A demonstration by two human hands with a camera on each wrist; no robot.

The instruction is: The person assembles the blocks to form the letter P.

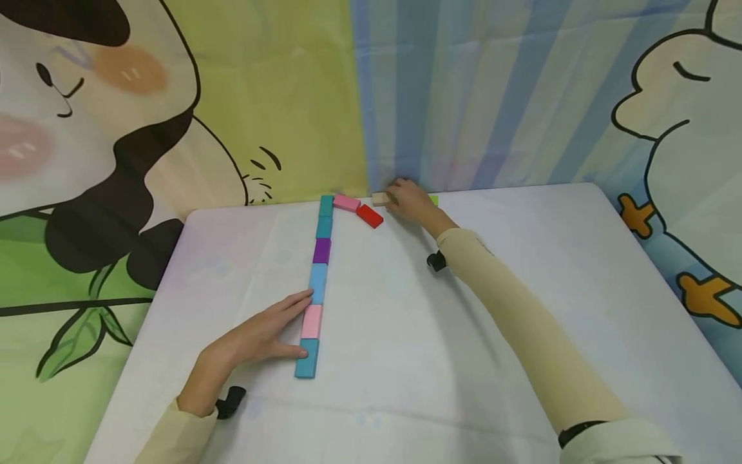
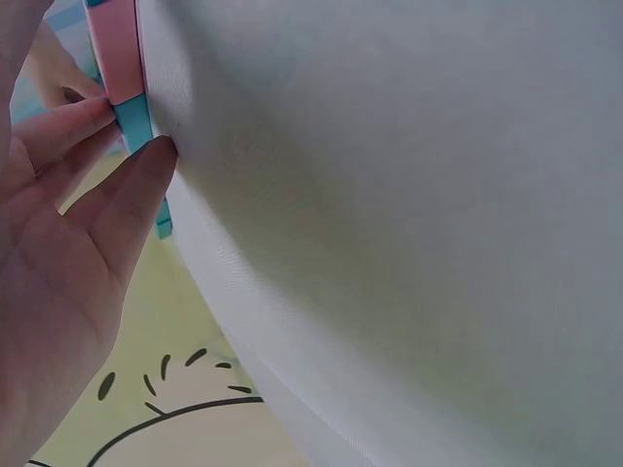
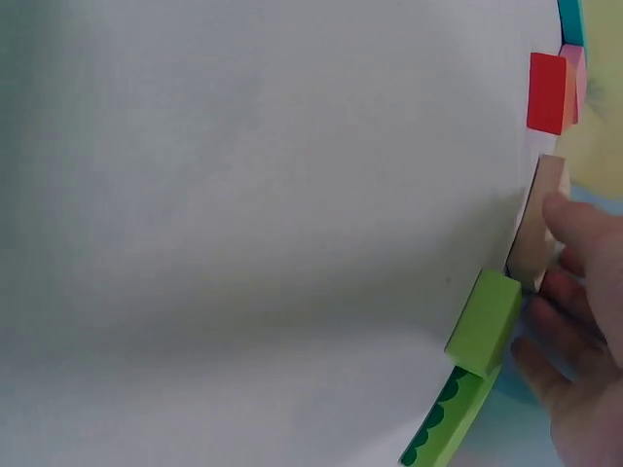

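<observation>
A straight row of coloured blocks runs from the table's back edge toward the front. Beside its near end lies my left hand [image 1: 255,338], fingers extended; the thumb touches the nearest teal block [image 1: 307,359] and the fingertips touch a light blue block [image 1: 317,282]. Between these two sits a pink block [image 1: 311,321]. At the back edge my right hand [image 1: 413,205] pinches a plain wooden block [image 3: 540,219], thumb on its near side and fingers partly hidden. A green block [image 3: 485,321] lies close to those fingers, with a scallop-patterned green block [image 3: 443,423] beyond.
Farther along the row are a purple block [image 1: 321,251] and teal blocks [image 1: 324,227]. A second pink block [image 1: 346,203] and an angled red block [image 1: 370,216] lie near the back edge. A printed cloth [image 1: 290,96] hangs behind the white table [image 1: 522,232].
</observation>
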